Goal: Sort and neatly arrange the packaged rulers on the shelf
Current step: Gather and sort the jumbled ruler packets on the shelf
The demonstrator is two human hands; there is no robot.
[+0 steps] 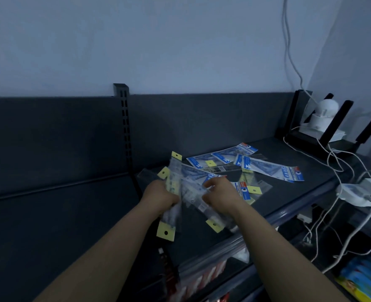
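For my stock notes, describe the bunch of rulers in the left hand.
The bunch of rulers is a fanned handful of clear plastic sleeves with yellow hole-punched hang tabs, some pointing up, some down. The left hand grips it mid-length over the dark shelf; the right hand pinches one sleeve. Print is blurred.

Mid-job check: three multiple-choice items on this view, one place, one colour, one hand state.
1. The blue-labelled packs lie: A) on the shelf; B) on the floor; C) in a box.
2. The hang tabs are: A) red; B) yellow; C) green.
3. The left hand: A) grips clear packets; B) open, empty; C) out of view.
Answers: A, they lie scattered on the dark shelf; B, every tab shows yellow; A, it curls round them.
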